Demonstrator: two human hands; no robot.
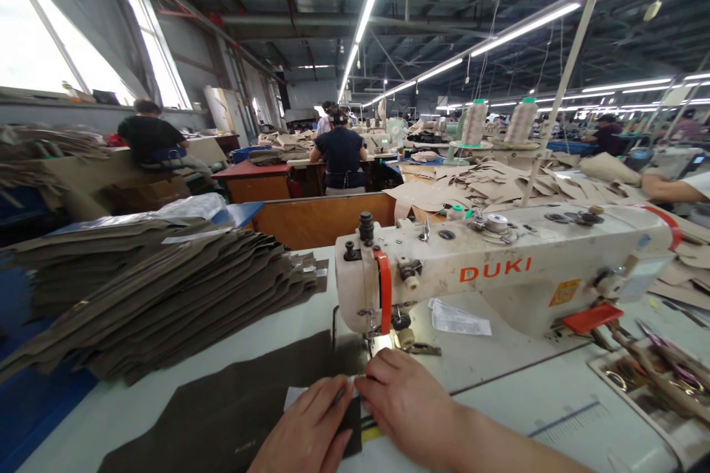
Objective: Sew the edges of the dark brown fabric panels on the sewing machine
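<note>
A dark olive fabric piece (233, 399) lies flat on the sewing machine table, its right end by the needle area. My left hand (310, 425) rests on that end, fingers together over a white label (293, 397) that peeks out at both sides. Something small and dark shows between its fingers, too hidden to name. My right hand (407, 403) is closed with fingertips at the label's right edge, just in front of the presser foot. The white sewing machine (499, 273) stands right behind both hands, its lamp lit.
A tall stack of dark fabric pieces (183, 295) sits at left. Spare white labels (458, 318) lie on the machine bed. A tray (637, 392) with scissors and small tools is at right. Beige pieces (499, 185) and thread cones (474, 123) stand behind; co-workers sit farther off.
</note>
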